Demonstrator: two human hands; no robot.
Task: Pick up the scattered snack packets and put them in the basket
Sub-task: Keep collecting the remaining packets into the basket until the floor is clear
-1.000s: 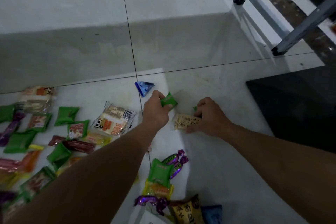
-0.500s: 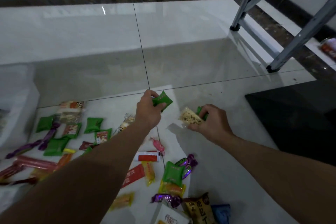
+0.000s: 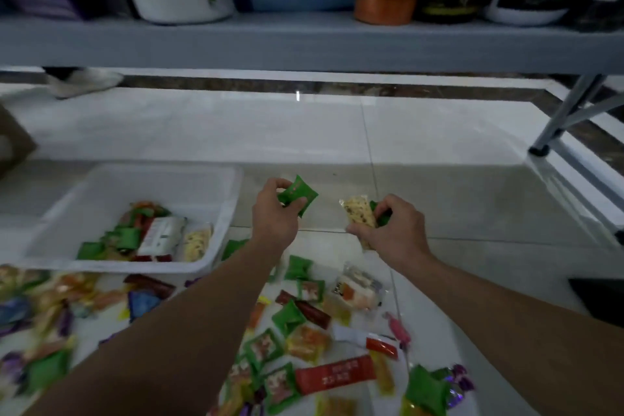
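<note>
A white basket sits on the tiled floor at the left, with several snack packets lying inside it. Just right of its rim, the left hand hangs above the floor, thumb and fingers pinching a green packet. Near it but apart, the right hand curls round a pale speckled packet with a small green wrapper tucked behind. Below both forearms, loose packets lie scattered on the floor, among them a long red bar. At far right stands a grey shelf leg
</note>
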